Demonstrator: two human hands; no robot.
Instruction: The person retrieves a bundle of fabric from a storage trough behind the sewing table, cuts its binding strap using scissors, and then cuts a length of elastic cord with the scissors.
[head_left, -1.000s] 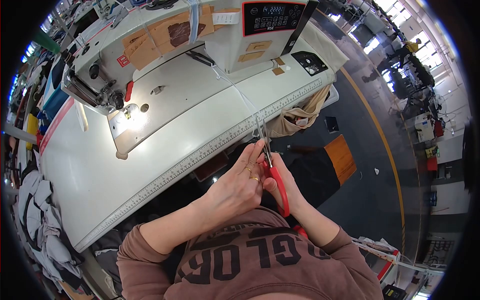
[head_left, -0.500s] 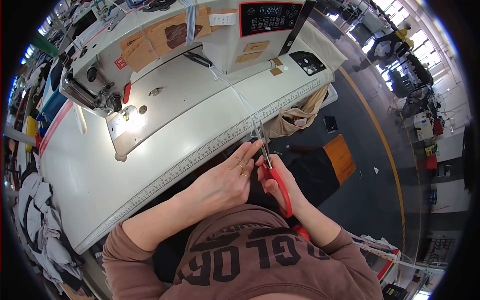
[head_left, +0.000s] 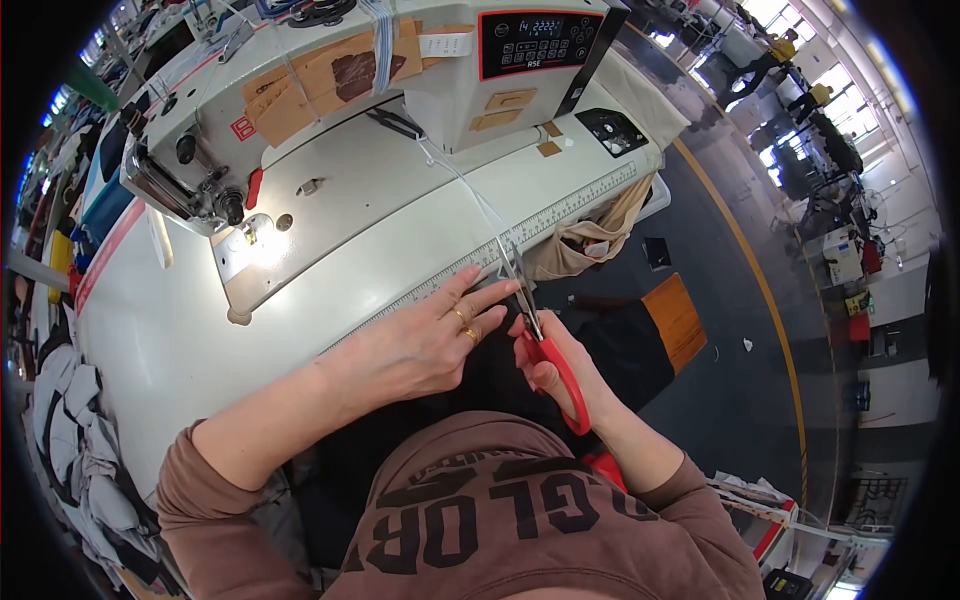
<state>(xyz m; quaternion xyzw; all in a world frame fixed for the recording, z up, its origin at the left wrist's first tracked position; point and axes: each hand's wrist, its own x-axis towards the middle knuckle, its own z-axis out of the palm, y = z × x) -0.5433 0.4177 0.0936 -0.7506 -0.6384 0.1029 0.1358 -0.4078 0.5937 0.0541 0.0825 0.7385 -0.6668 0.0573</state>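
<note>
Red-handled scissors [head_left: 562, 375] are in my right hand [head_left: 575, 365], which is wrapped round the handles, thumb on the near side. Their blades point up toward the table's ruler edge and look slightly parted. My left hand [head_left: 425, 340], with rings on its fingers, is stretched out beside them, fingers apart. Its fingertips reach the blades; whether they pinch anything there I cannot make out. A white cord [head_left: 465, 180] runs from a black-handled tool [head_left: 395, 122] on the table down to the blade tips.
The sewing machine [head_left: 455, 95] stands on a white table [head_left: 170, 350] with a printed ruler [head_left: 560, 212] along its edge. A beige cloth bag [head_left: 585, 245] hangs at the right end. Grey garments [head_left: 75, 430] lie at left. Two people [head_left: 775, 60] are far off at upper right.
My left hand has shifted left and its fingers have spread, with the forearm now further over the table. The scissors stay in my right hand, almost in the same place.
</note>
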